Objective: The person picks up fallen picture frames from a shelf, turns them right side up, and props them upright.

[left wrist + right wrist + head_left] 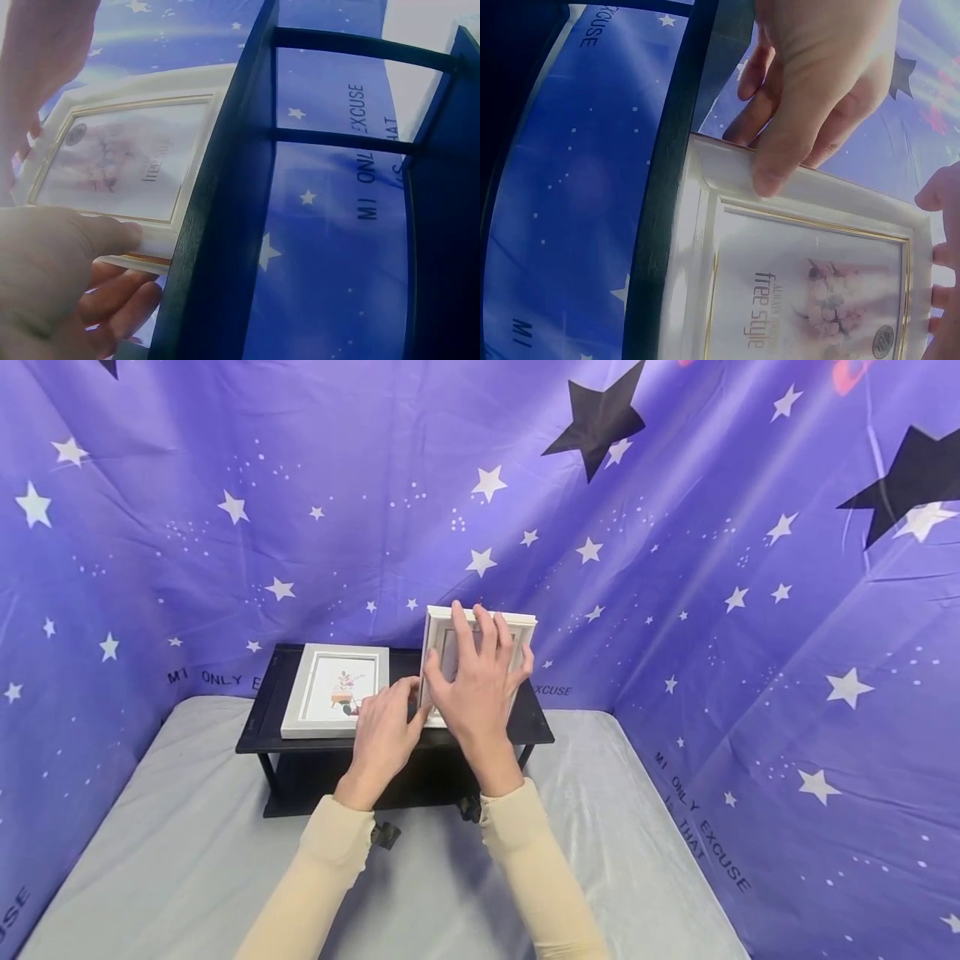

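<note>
An upright white picture frame point(437, 639) with thin gold inner trim stands on the right part of a black two-tier rack point(258, 731). My left hand point(385, 727) grips its left side near the bottom; in the left wrist view the thumb point(112, 234) presses the front, with fingers curled behind. My right hand point(480, 681) holds the frame's upper part, thumb at the left edge and fingers over the top, covering much of the front. Pink flowers and "free style" lettering show on the frame's print point(832, 300). A second white frame point(298, 706) with a flower picture leans back on the left.
A pale grey cloth point(187, 852) covers the surface under the rack. Purple curtains point(375, 510) with white and black stars hang close behind and on both sides. Small black objects point(386, 835) sit by the wrists.
</note>
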